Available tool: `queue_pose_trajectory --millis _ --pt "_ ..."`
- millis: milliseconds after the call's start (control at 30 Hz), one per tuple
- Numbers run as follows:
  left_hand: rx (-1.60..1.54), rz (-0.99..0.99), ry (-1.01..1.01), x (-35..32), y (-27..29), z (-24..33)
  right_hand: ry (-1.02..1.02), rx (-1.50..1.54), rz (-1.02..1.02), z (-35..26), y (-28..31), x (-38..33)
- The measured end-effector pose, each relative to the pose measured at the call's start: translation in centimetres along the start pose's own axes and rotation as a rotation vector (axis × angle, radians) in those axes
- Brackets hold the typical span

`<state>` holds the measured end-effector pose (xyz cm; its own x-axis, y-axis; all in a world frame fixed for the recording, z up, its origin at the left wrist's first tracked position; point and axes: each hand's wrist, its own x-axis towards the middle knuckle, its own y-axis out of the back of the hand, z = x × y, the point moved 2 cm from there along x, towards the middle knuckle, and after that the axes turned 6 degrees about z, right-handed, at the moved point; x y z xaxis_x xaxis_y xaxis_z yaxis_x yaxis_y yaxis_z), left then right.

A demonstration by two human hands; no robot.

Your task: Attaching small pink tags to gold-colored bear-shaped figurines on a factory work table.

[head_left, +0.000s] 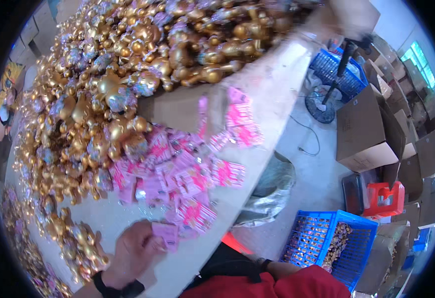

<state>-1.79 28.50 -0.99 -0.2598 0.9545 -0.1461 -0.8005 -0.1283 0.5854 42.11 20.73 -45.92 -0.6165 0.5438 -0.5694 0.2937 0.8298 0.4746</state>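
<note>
Left hand [135,251], wrist w/ black band, rests at tabletop [282,84] near edge, fingers curled on one pink card [165,233], pinched at its left end. Card long axis runs approx. left-right. Pink card pile [187,174] lies just beyond, up-right; count: dozens. Gold figures [128,64]: hundreds. Right hand not visible.

Flat pink packets [187,174] lie heaped on the white desk [277,94] beside gold figures; the left hand [133,253] pinches one pink packet [165,233]; brown cartons [366,129] stand on the floor
</note>
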Motion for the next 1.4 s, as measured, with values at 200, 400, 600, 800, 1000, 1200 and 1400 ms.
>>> queue_pose_trajectory --millis 200,400,600,800,1000,1200,1400 --pt "0.05 0.204 0.071 -1.8 0.7 1.1 -0.047 -0.293 0.043 -1.3 3.4 4.0" --pt "-0.253 0.37 -0.047 -7.0 -0.2 -1.6 -0.05 -0.026 0.369 -13.1 17.0 2.3" --pt "-0.557 0.291 -0.062 -11.4 -7.6 3.1 0.385 0.603 0.396 -27.9 24.1 -8.7" --pt "-0.483 0.294 -0.156 -14.3 -12.2 5.0 0.548 0.425 0.257 -36.2 23.5 -13.7" --pt "-0.692 0.501 0.028 -17.6 -11.7 3.8 0.475 0.588 -0.042 -38.5 18.4 -12.4" --pt "-0.886 0.317 0.104 -19.3 -10.8 4.7 0.488 0.499 -0.037 -39.3 17.0 -13.9" --pt "-0.874 0.364 0.137 -21.1 -10.8 1.6 0.397 0.407 -0.214 -39.8 17.4 -15.1"
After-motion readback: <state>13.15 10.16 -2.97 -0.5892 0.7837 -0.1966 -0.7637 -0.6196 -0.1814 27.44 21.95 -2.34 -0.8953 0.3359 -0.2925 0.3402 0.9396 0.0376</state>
